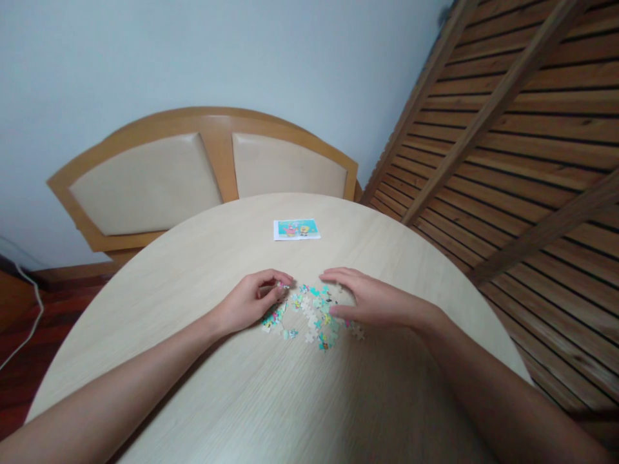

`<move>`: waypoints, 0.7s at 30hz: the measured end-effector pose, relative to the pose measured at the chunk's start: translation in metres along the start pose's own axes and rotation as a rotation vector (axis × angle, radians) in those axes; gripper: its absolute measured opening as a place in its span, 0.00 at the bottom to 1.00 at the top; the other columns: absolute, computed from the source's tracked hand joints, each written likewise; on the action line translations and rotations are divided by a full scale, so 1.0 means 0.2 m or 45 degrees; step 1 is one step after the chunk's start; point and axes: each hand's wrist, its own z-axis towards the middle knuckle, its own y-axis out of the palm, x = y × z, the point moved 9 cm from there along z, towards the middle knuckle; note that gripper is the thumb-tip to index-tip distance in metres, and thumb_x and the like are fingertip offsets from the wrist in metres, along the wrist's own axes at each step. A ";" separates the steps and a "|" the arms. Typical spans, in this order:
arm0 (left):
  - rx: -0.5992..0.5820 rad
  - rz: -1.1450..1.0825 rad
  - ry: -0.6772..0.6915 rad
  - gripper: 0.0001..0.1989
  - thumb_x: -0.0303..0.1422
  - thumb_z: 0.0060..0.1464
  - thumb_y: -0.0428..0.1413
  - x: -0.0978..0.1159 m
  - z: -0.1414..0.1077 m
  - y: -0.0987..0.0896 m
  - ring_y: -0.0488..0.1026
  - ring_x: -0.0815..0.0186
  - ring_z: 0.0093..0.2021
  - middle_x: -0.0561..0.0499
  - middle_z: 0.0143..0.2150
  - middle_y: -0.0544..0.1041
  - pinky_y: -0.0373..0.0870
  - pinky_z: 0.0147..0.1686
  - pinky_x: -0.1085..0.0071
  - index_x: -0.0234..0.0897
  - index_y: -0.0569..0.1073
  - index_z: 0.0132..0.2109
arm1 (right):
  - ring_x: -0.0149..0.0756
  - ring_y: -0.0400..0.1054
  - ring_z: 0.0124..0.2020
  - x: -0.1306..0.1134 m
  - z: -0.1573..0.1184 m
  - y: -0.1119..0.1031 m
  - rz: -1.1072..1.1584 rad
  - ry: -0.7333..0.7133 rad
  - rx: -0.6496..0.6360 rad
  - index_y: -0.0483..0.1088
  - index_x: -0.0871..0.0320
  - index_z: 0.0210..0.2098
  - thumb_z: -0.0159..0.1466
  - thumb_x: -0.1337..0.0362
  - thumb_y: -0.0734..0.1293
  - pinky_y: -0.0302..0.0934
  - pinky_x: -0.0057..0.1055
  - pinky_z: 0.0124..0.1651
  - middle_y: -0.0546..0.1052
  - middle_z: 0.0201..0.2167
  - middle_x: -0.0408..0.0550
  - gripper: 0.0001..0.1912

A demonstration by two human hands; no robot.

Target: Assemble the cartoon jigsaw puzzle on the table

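Round pale-wood table (207, 393). Small multicoloured jigsaw pieces (312, 316) strewn between and under fingertips. Left hand (249, 299): fingers narrow, grip unclear. Right hand (370, 296): thumb and fingers spread wide.

count recorded as follows. hands: two, one left hand (246, 301) and one right hand (374, 299). round table (232, 399): one. printed card (296, 229): one, bearing two figures. wooden chair back (216, 138): one, with two cream panels (145, 187). slatted wooden screen (488, 135): one. white cable (37, 316): one. puzzle pieces (311, 336): dozens, overlapping and partly hidden, exact number not determinable.
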 end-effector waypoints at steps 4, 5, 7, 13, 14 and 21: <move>-0.379 0.460 0.211 0.39 0.44 0.57 0.64 0.03 -0.07 0.03 0.52 0.48 0.73 0.37 0.73 0.57 0.54 0.69 0.46 0.39 0.60 0.70 | 0.67 0.34 0.74 0.00 -0.02 0.18 -0.100 0.048 -0.178 0.47 0.59 0.74 0.42 0.38 0.79 0.38 0.61 0.72 0.47 0.74 0.66 0.71; -0.415 0.560 0.224 0.41 0.46 0.57 0.63 0.00 -0.08 0.04 0.50 0.47 0.74 0.36 0.73 0.56 0.52 0.70 0.45 0.40 0.58 0.71 | 0.67 0.31 0.74 -0.02 -0.01 0.23 -0.121 0.029 -0.192 0.45 0.59 0.74 0.43 0.37 0.78 0.35 0.63 0.72 0.45 0.75 0.66 0.71; -0.418 0.694 0.244 0.38 0.47 0.62 0.59 -0.04 -0.09 0.05 0.49 0.46 0.74 0.35 0.73 0.55 0.50 0.70 0.42 0.39 0.57 0.72 | 0.63 0.32 0.75 -0.08 0.01 0.30 -0.155 -0.025 -0.171 0.46 0.60 0.74 0.54 0.36 0.73 0.32 0.62 0.72 0.45 0.75 0.65 0.61; -0.188 0.637 0.230 0.21 0.38 0.70 0.49 -0.09 0.00 0.06 0.62 0.57 0.69 0.41 0.67 0.68 0.61 0.67 0.54 0.37 0.67 0.65 | 0.49 0.53 0.70 -0.19 0.12 0.28 -0.127 -0.197 0.191 0.64 0.62 0.65 0.70 0.56 0.65 0.48 0.49 0.72 0.66 0.67 0.61 0.27; -0.143 0.599 0.215 0.19 0.37 0.69 0.49 -0.09 0.01 0.05 0.66 0.57 0.66 0.41 0.64 0.72 0.63 0.65 0.55 0.37 0.70 0.62 | 0.47 0.58 0.67 -0.19 0.13 0.26 -0.094 -0.218 0.254 0.67 0.60 0.62 0.70 0.59 0.64 0.52 0.48 0.70 0.69 0.63 0.59 0.23; 0.116 0.038 -0.073 0.12 0.39 0.61 0.59 -0.14 0.07 -0.07 0.77 0.58 0.44 0.45 0.44 0.82 0.73 0.49 0.61 0.37 0.79 0.46 | 0.42 0.71 0.51 -0.08 0.18 0.15 0.162 -0.167 0.463 0.74 0.56 0.46 0.68 0.69 0.63 0.65 0.44 0.58 0.79 0.45 0.51 0.10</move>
